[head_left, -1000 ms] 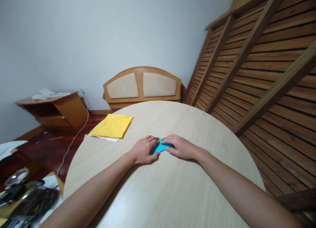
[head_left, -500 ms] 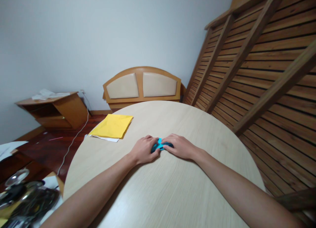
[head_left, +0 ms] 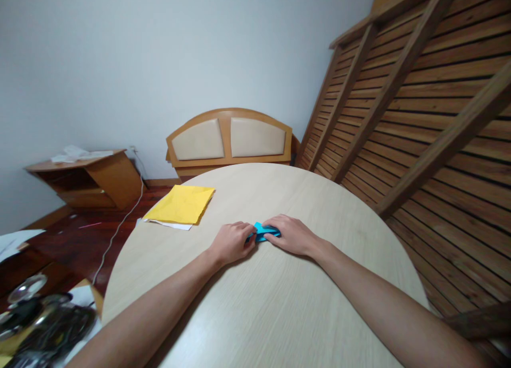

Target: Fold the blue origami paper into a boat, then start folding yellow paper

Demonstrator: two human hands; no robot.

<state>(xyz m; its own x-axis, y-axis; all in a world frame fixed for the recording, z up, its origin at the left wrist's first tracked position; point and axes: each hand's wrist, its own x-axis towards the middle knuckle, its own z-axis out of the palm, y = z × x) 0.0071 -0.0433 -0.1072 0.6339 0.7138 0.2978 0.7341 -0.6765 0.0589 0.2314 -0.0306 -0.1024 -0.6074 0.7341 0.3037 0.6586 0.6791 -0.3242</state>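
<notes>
So both hands are down on the round pale wood counter (head_left: 279, 304), working a small folded piece of bright blue paper (head_left: 264, 232) lying flat between them near the middle. Left hand (head_left: 231, 243) pinches its left end, right hand (head_left: 291, 235) presses fingertips onto the right end. A yellow paper sheet stack (head_left: 181, 204) sits near the far-left edge.

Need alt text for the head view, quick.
Both hands, left hand and right hand, press a small blue folded paper flat on a round table. A yellow sheet lies at the table's far left edge.
</notes>
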